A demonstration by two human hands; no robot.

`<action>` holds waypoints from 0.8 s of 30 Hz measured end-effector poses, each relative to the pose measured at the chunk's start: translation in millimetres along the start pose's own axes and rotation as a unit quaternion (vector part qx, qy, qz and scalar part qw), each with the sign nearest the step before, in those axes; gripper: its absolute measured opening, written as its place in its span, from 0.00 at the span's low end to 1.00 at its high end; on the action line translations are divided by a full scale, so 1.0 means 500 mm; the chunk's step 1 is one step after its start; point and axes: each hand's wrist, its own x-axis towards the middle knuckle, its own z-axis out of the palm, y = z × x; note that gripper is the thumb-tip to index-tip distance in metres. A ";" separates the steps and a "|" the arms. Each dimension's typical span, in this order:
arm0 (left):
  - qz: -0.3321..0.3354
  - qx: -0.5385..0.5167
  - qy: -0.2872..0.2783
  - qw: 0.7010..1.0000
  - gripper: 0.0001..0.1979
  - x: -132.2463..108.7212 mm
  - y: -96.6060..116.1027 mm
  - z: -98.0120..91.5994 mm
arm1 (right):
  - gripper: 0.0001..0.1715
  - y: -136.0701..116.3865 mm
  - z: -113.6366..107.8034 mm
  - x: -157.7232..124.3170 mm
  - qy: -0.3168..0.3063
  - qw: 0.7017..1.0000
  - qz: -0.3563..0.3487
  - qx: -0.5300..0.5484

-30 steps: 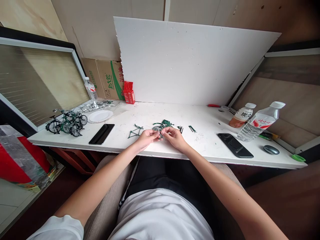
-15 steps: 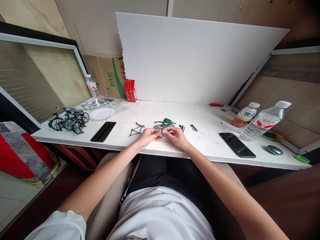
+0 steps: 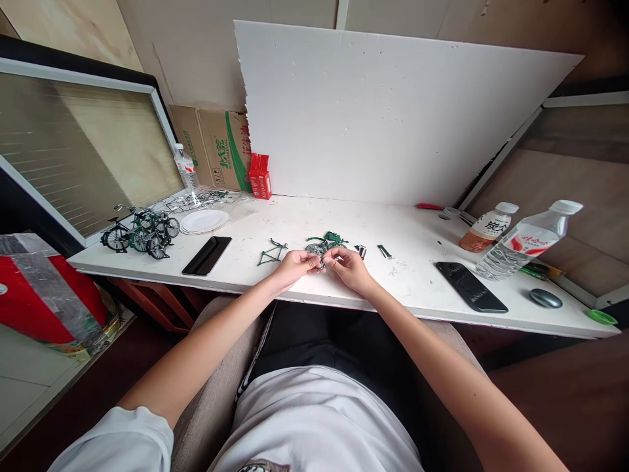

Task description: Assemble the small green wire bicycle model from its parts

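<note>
Near the front edge of the white table (image 3: 275, 216), my left hand (image 3: 295, 267) and my right hand (image 3: 346, 265) meet with fingertips pinched together. Between them is a small dark model bicycle part (image 3: 321, 267), mostly hidden by the fingers, so its exact shape does not show. Just beyond the fingertips lie green model bicycle parts (image 3: 334, 237) and a small spoked wheel (image 3: 314, 248). A green bicycle frame piece (image 3: 271, 254) rests left of my left hand. To the right of my right hand are small dark strips (image 3: 362, 251) and a narrow green piece (image 3: 384, 252).
Assembled model bicycles (image 3: 142, 231) stand at the left, beside white plates (image 3: 204, 221) and a phone (image 3: 207, 255). On the right are another phone (image 3: 470, 286), a drink bottle (image 3: 488, 227), a water bottle (image 3: 529, 240) and a mouse (image 3: 545, 298). A white board (image 3: 393, 118) leans behind.
The camera view has shifted slightly. Both hands keep their pinch on the small part, with only slight finger movement.
</note>
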 end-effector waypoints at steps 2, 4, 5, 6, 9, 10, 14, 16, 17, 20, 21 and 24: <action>0.003 0.002 0.000 1.000 0.23 0.000 -0.001 0.000 | 0.25 0.002 0.000 0.000 0.001 1.000 -0.007 -0.002; 0.004 0.003 0.003 1.000 0.24 0.001 -0.003 0.000 | 0.24 0.005 0.000 -0.001 0.004 1.000 -0.013 -0.005; 0.005 0.005 0.005 1.000 0.24 0.001 -0.004 0.000 | 0.23 0.006 0.000 -0.001 0.005 1.000 -0.016 -0.007; 0.005 0.008 0.007 1.000 0.25 0.001 -0.004 0.000 | 0.22 0.007 0.000 -0.001 0.007 1.000 -0.019 -0.009; 0.004 0.013 0.012 1.000 0.26 0.001 -0.005 0.000 | 0.22 0.010 0.000 -0.001 0.015 0.999 -0.030 -0.023; 0.003 0.013 0.013 1.000 0.27 0.001 -0.005 0.000 | 0.22 0.011 0.000 -0.001 0.019 0.999 -0.034 -0.028; 0.002 0.014 0.019 1.000 0.27 0.002 -0.006 -0.001 | 0.21 0.013 0.001 0.000 0.025 0.998 -0.039 -0.041; 0.002 0.015 0.020 1.000 0.27 0.002 -0.006 -0.001 | 0.21 0.012 0.002 0.000 0.025 0.998 -0.039 -0.046; 0.001 0.016 0.019 1.000 0.27 0.003 -0.007 -0.001 | 0.21 0.011 0.003 -0.001 0.026 0.998 -0.038 -0.049; 0.001 0.016 0.018 1.000 0.27 0.004 -0.008 -0.002 | 0.24 0.005 0.004 -0.002 0.029 0.997 -0.039 -0.064; 0.003 0.016 0.017 1.000 0.27 0.005 -0.009 -0.002 | 0.24 0.002 0.004 -0.002 0.030 0.997 -0.038 -0.068; 0.010 0.016 0.012 1.000 0.27 0.005 -0.010 -0.002 | 0.25 -0.004 0.005 -0.004 0.029 0.996 -0.035 -0.073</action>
